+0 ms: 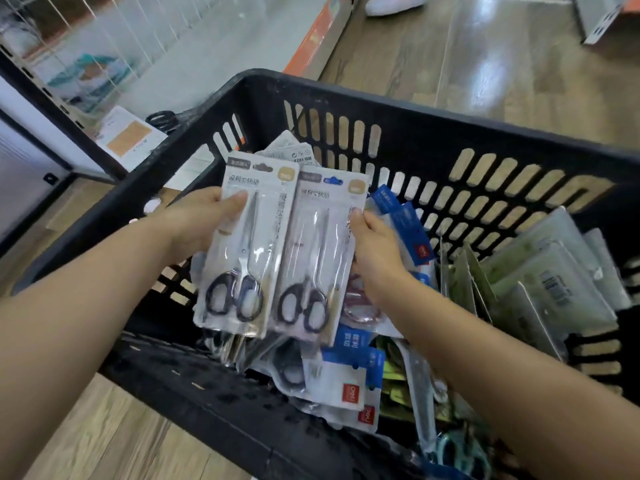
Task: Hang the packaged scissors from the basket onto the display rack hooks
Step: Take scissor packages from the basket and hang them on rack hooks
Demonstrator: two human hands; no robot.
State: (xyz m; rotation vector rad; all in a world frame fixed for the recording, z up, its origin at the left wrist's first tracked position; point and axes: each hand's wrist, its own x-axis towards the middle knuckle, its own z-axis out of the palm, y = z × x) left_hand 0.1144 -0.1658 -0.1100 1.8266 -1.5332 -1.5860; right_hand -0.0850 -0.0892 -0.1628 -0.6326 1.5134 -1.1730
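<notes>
A black slotted plastic basket (415,133) fills the middle of the view, holding several packaged scissors and other stationery packs. My left hand (194,223) grips a white pack of black-handled scissors (242,251) by its left edge, thumb on the front. My right hand (374,247) holds a second, similar pack (318,258) by its right edge. The two packs sit side by side, upright, just above the basket's contents, the right one overlapping the left. The display rack's wire grid (114,32) stands at the upper left; I cannot make out its hooks.
Blue-and-white packs (346,372) and greenish sleeves (540,282) lie in the basket. A loose pack with black scissors (138,133) rests on the rack's base shelf. Someone's white shoe (391,3) stands on the wooden floor at the top. An orange-edged shelf base (318,36) runs beside it.
</notes>
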